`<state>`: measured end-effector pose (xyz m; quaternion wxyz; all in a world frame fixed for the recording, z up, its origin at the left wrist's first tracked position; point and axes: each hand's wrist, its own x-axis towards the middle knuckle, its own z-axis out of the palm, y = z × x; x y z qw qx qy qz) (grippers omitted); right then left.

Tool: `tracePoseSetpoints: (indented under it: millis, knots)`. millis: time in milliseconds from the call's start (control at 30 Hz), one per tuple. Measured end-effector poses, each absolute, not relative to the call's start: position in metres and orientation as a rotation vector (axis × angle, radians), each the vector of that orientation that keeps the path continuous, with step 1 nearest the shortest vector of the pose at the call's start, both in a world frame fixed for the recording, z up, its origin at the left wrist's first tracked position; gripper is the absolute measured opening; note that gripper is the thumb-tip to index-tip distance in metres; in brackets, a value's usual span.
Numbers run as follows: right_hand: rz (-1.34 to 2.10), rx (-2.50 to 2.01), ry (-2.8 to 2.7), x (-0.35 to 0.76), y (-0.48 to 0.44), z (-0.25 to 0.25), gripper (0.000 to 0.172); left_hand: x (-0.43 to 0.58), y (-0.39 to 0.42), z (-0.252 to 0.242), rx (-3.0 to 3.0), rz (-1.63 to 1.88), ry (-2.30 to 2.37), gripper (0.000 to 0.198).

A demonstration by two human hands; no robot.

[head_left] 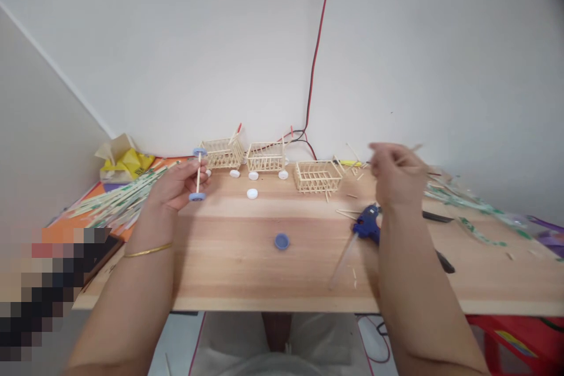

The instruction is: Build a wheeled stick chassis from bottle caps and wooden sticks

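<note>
My left hand (178,185) is closed on a wheel axle (198,173), a short wooden stick with a blue bottle cap on each end, held upright. My right hand (392,167), raised over the right side of the table and slightly blurred, pinches a thin wooden stick (414,148). On the table between my arms lies a loose blue bottle cap (282,241). A blue glue gun (366,222) with a clear glue stick (344,259) rests beside my right forearm, which partly hides it. A loose white cap (252,194) lies farther back.
Along the wall stand two stick carts with white wheels, a left cart (222,154) and a middle cart (265,157), plus a stick basket (318,177) without visible wheels. Wrapped sticks (127,197) lie at left near a yellow packet (134,161). Torn wrappers (480,205) are at right.
</note>
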<state>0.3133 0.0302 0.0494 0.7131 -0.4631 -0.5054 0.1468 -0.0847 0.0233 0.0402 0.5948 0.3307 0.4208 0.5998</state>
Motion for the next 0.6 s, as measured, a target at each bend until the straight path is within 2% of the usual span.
tracePoseSetpoints:
  millis: [100,200,300,333,433,533,600]
  knots:
    - [0.311,-1.151,-1.753,0.283,0.022,0.042,0.015,-0.072,0.020,0.039,0.880,1.294,0.925,0.017]
    - [0.207,-1.081,-1.943,0.250,0.010,0.037,0.011,-0.063,0.020,0.036,0.908,1.247,0.947,0.016]
    - [0.316,-1.052,-1.950,0.221,-0.006,0.034,0.033,-0.054,0.018,0.032,0.917,1.196,0.962,0.019]
    - [0.394,-1.025,-1.956,0.214,-0.011,0.033,0.034,-0.051,0.018,0.031,0.927,1.183,0.958,0.020]
    - [0.805,-1.018,-1.943,0.198,-0.025,0.030,0.018,-0.039,0.013,0.030,0.951,1.177,0.945,0.021]
    - [1.289,-1.034,-1.868,0.189,-0.034,0.026,0.043,-0.026,0.006,0.031,0.958,1.185,0.939,0.021]
    - [1.497,-0.960,-1.810,0.185,-0.037,0.022,0.054,-0.019,0.002,0.032,0.962,1.187,0.921,0.022]
